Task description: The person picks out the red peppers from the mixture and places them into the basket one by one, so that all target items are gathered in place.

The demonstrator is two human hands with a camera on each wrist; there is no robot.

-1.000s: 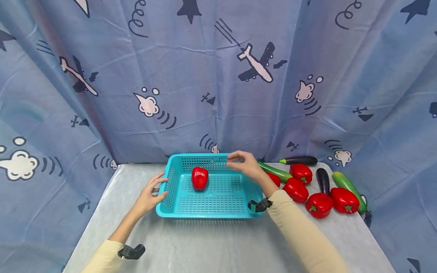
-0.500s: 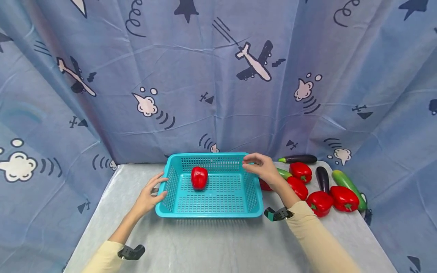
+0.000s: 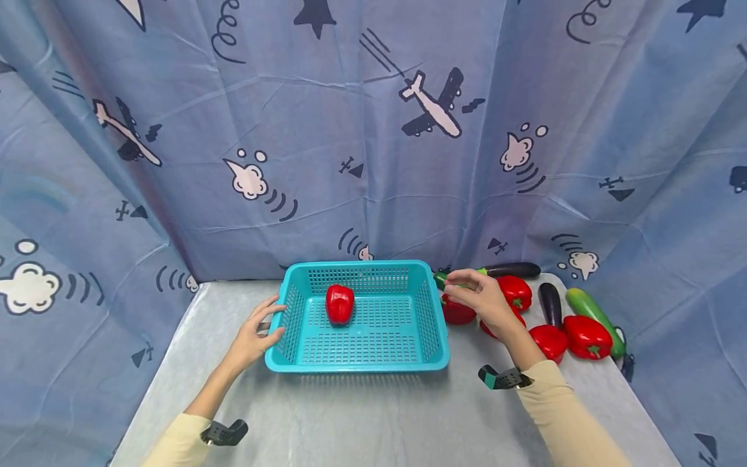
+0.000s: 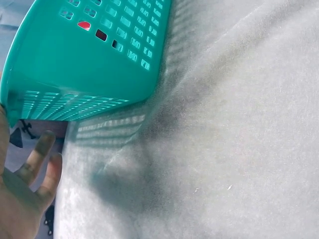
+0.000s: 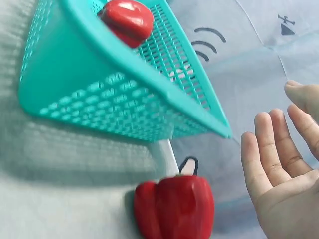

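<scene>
A turquoise perforated plastic basket (image 3: 357, 368) stands on the table with one red bell pepper (image 3: 340, 304) inside, left of its middle. My left hand (image 3: 251, 337) is at the basket's left rim, fingers extended; the left wrist view shows the hand (image 4: 22, 199) beside the rim, partly cut off. Off the basket's right side, my right hand (image 3: 484, 301) hovers above several vegetables, holding nothing. Its fingers (image 5: 267, 149) are loosely spread in the right wrist view. A red bell pepper (image 3: 458, 312) lies near its fingertips, beside the basket; the hand partly hides another pepper behind it.
Right of the basket lie more red bell peppers (image 3: 588, 337), a dark eggplant (image 3: 550, 303), another eggplant (image 3: 513, 270) along the back, and a long green vegetable (image 3: 595, 321) near the right edge. A patterned blue curtain (image 3: 327, 130) hangs behind the grey-white table (image 3: 350, 421).
My right hand has moved right, from over the basket to above the vegetables beside it. My left hand, the basket and the pepper inside have stayed in place.
</scene>
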